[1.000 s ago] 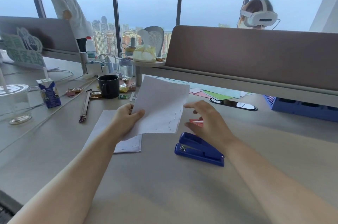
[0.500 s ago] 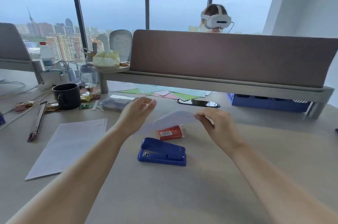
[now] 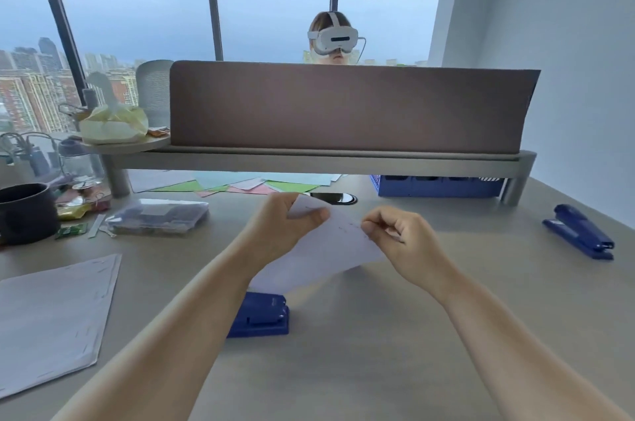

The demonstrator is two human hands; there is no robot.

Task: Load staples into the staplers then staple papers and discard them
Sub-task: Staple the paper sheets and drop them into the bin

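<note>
A white sheet of paper (image 3: 323,248) hangs in the air above the near blue stapler (image 3: 262,314), which rests on the surface (image 3: 378,334). The left hand (image 3: 281,228) pinches its far corner; the right hand (image 3: 398,241) pinches its right edge. A second stapler (image 3: 580,235) lies far right of the near stapler, a paper stack (image 3: 51,317) to its left

No legible txt anywhere — stapler (image 3: 262,314) embossing & paper (image 3: 323,248) marks too blurry.
</note>
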